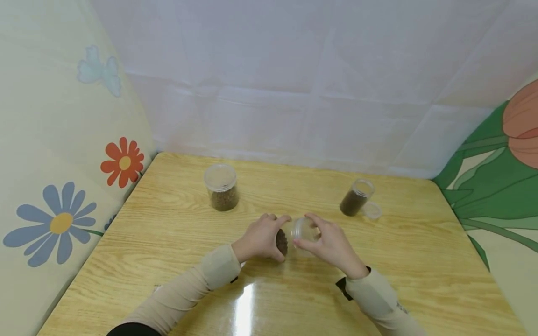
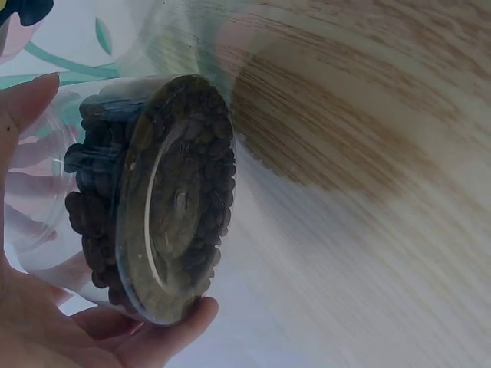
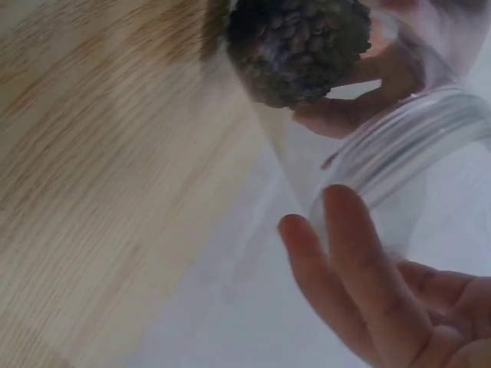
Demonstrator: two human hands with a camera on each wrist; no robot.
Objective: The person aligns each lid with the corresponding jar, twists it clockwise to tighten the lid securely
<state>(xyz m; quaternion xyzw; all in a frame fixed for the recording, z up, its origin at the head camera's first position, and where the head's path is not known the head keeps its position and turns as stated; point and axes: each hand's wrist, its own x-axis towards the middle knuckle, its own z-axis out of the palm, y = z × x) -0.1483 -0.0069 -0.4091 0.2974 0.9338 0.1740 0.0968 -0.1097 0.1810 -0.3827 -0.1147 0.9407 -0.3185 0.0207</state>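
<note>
A clear jar of dark coffee beans is tipped on its side between the hands, with its base towards the left. My left hand grips the bean-filled end, thumb and fingers spread round the wall. Beans lie bunched near the base. At the other end is a clear ridged lid, and my right hand holds it between thumb and fingers. Through the plastic, the left wrist view shows the right fingers behind the ridged end.
A lidded clear jar partly filled with brown grains stands at the back left. Back right, a narrower jar with dark contents leans in view, a small clear lid beside it. The wood-patterned table meets a white cloth behind.
</note>
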